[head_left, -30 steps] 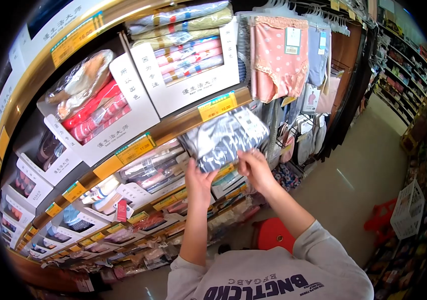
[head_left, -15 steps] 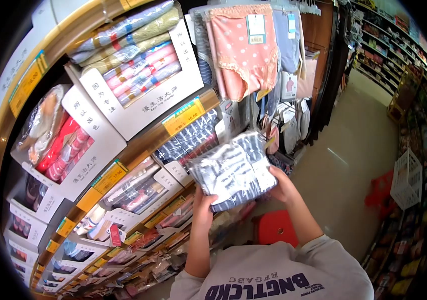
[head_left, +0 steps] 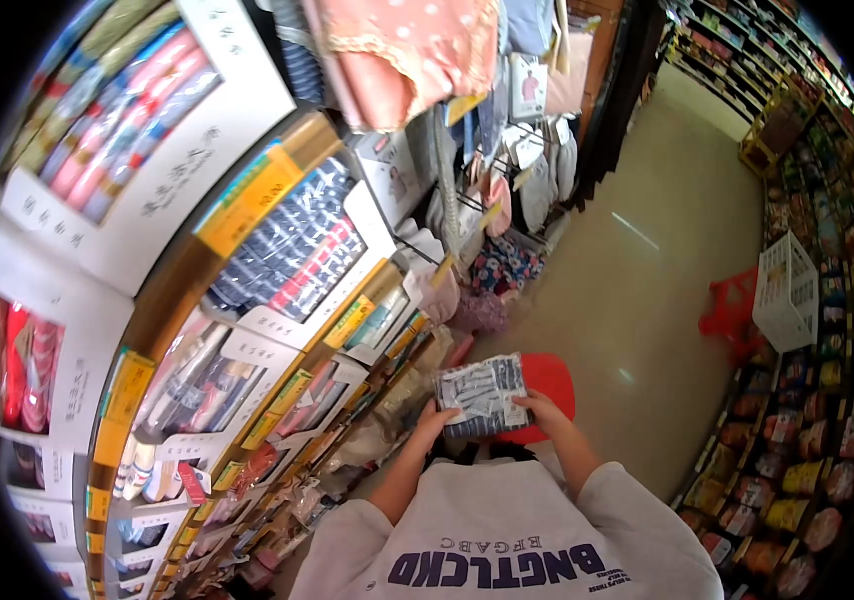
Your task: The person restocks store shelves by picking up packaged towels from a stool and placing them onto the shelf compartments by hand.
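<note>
A plastic-wrapped packet of dark blue and white patterned cloth (head_left: 483,393) is held low in front of the body, above a red stool (head_left: 549,392). My left hand (head_left: 434,418) grips its left edge, thumb on top. At the right edge, my right hand (head_left: 541,408) pinches it, with the thumb on its upper face. Similar dark blue checked packets (head_left: 292,235) lie in a white box on the shelf to the left.
Shelves with white boxes (head_left: 77,240) and orange price tags (head_left: 252,203) curve along the left. Pink polka-dot underwear (head_left: 412,50) hangs above. Across the aisle floor (head_left: 637,260) stand a white basket (head_left: 787,292), a red stool (head_left: 730,315) and stocked shelves (head_left: 802,430).
Both hands have lowered the packet from beside the shelf to over the red stool. The view has shifted, showing more of the right-hand shelves.
</note>
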Available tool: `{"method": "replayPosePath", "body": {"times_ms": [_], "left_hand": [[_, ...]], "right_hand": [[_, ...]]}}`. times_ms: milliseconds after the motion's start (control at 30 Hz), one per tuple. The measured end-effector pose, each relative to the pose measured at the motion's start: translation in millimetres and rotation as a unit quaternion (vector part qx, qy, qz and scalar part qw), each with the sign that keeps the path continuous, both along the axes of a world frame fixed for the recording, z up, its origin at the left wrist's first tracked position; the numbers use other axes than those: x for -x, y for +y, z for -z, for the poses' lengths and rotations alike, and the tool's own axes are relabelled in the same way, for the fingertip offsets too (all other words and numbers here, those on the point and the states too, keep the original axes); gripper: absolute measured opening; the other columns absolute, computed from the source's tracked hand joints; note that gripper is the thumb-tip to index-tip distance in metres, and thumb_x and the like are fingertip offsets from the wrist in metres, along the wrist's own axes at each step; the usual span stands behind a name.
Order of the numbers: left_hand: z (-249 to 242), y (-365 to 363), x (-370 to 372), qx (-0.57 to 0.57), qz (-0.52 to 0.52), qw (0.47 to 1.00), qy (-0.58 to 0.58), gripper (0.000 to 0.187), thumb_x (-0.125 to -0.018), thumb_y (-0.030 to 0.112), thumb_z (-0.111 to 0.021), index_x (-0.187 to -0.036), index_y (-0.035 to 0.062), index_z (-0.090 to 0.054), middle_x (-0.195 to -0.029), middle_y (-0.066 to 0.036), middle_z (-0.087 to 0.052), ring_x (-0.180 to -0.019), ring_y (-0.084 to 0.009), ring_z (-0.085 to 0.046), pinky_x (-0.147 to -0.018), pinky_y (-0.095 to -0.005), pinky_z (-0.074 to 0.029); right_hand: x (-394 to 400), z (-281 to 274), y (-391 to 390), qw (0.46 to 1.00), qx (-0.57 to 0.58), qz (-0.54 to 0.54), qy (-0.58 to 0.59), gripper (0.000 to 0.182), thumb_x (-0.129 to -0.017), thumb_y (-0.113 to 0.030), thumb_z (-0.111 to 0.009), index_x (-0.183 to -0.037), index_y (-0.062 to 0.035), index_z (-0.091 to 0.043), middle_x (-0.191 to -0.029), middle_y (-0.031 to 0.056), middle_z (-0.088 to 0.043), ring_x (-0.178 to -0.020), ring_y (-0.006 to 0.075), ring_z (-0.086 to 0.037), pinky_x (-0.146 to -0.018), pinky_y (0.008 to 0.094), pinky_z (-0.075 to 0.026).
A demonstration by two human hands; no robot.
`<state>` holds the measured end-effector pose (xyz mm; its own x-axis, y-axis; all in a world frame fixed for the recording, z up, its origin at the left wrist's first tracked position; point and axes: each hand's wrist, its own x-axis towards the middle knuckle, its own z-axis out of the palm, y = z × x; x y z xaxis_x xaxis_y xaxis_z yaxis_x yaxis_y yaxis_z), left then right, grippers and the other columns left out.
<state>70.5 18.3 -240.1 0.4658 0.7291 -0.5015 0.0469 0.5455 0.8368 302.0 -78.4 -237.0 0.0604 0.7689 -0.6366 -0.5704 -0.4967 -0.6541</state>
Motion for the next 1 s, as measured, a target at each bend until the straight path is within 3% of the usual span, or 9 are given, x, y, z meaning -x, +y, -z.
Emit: {"method": "replayPosePath", "body": {"times_ms": [100, 233, 367, 400, 467, 600, 800, 933, 1000], "left_hand": [[56.7, -28.1, 11.4, 0.131, -0.015, 0.988, 0.077, 0.061, -0.063, 0.012, -0.066, -0.111, -0.0101, -0.036, -0.102, -0.019, -0.051, -0.094, -0.0245, -0.051, -0.079, -0.0301, -0.042], [130.6, -73.8, 31.9, 0.171, 0.053, 0.974, 0.138, 0.053, -0.065, 0.001, -0.057, -0.114, -0.0088, -0.037, -0.106, -0.016, -0.051, -0.094, -0.0251, -0.052, -0.081, -0.0313, -0.041], [133.7, -92.9, 25.4, 0.228, 0.097, 0.943, 0.224, 0.051, -0.066, 0.001, -0.057, -0.113, -0.0066, -0.038, -0.106, -0.016, -0.051, -0.094, -0.0254, -0.052, -0.082, -0.0317, -0.041], [139.3, -95.8, 23.5, 0.221, 0.118, 0.937, 0.244, 0.054, -0.065, 0.004, -0.060, -0.112, -0.0059, -0.037, -0.106, -0.017, -0.050, -0.094, -0.0250, -0.051, -0.082, -0.0315, -0.040], [142.5, -96.7, 12.1, 0.193, 0.148, 0.936, 0.256, 0.054, -0.063, 0.007, -0.063, -0.109, -0.0048, -0.037, -0.103, -0.017, -0.051, -0.092, -0.0243, -0.051, -0.081, -0.0314, -0.040], [241.0, -95.3, 12.0, 0.059, 0.229, 0.930, 0.280, 0.053, -0.063, 0.013, -0.063, -0.109, -0.0026, -0.042, -0.102, -0.020, -0.054, -0.096, -0.0290, -0.052, -0.083, -0.0325, -0.040], [226.7, -32.3, -80.7, -0.093, 0.259, 0.912, 0.304, 0.051, -0.066, 0.018, -0.061, -0.111, -0.0005, -0.044, -0.101, -0.019, -0.056, -0.095, -0.0310, -0.053, -0.081, -0.0331, -0.040], [249.9, -21.8, -101.1, -0.045, 0.178, 0.960, 0.211, 0.047, -0.071, 0.015, -0.056, -0.114, 0.0007, -0.044, -0.105, -0.020, -0.053, -0.099, -0.0276, -0.052, -0.084, -0.0317, -0.039], [230.6, -20.9, -103.2, -0.060, 0.197, 0.949, 0.237, 0.045, -0.073, 0.015, -0.054, -0.115, 0.0016, -0.043, -0.106, -0.020, -0.053, -0.100, -0.0277, -0.051, -0.085, -0.0321, -0.038]], "right_hand": [[8.4, 27.3, -32.6, 0.997, 0.075, -0.009, 0.008, 0.035, -0.076, -0.014, -0.056, -0.107, -0.0036, -0.048, -0.093, 0.0054, -0.057, -0.084, 0.0161, -0.055, -0.068, 0.0307, -0.046], [21.7, 73.5, -80.4, 0.982, 0.186, -0.039, 0.014, 0.036, -0.075, -0.015, -0.057, -0.107, -0.0022, -0.049, -0.094, 0.0067, -0.057, -0.083, 0.0170, -0.055, -0.070, 0.0290, -0.044], [28.6, 114.7, -112.9, 0.954, 0.270, -0.117, -0.061, 0.037, -0.074, -0.020, -0.057, -0.107, -0.0037, -0.051, -0.093, 0.0075, -0.058, -0.081, 0.0184, -0.056, -0.070, 0.0310, -0.043], [28.4, 131.6, -124.5, 0.952, 0.281, -0.113, -0.032, 0.042, -0.073, -0.023, -0.059, -0.108, -0.0045, -0.050, -0.100, 0.0108, -0.056, -0.091, 0.0227, -0.052, -0.075, 0.0350, -0.039], [22.6, 136.9, -124.7, 0.939, 0.312, -0.137, -0.056, 0.040, -0.072, -0.024, -0.059, -0.106, -0.0039, -0.051, -0.098, 0.0117, -0.057, -0.089, 0.0221, -0.053, -0.072, 0.0308, -0.041], [9.2, 162.0, -116.2, 0.941, 0.294, -0.117, -0.119, 0.040, -0.073, -0.016, -0.059, -0.106, 0.0040, -0.050, -0.098, 0.0148, -0.057, -0.089, 0.0232, -0.055, -0.078, 0.0318, -0.041], [-28.8, 230.1, -99.9, 0.950, 0.239, -0.018, -0.202, 0.038, -0.072, -0.014, -0.060, -0.105, 0.0028, -0.050, -0.092, 0.0128, -0.058, -0.084, 0.0194, -0.055, -0.074, 0.0306, -0.043], [-59.3, 238.0, -85.1, 0.953, 0.237, 0.018, -0.188, 0.044, -0.072, -0.019, -0.060, -0.108, 0.0026, -0.048, -0.093, 0.0146, -0.058, -0.085, 0.0226, -0.056, -0.073, 0.0319, -0.044], [-66.6, 240.7, -85.0, 0.904, 0.251, 0.000, -0.347, 0.044, -0.072, -0.021, -0.059, -0.108, 0.0011, -0.048, -0.095, 0.0174, -0.057, -0.088, 0.0275, -0.056, -0.075, 0.0345, -0.044]]}}
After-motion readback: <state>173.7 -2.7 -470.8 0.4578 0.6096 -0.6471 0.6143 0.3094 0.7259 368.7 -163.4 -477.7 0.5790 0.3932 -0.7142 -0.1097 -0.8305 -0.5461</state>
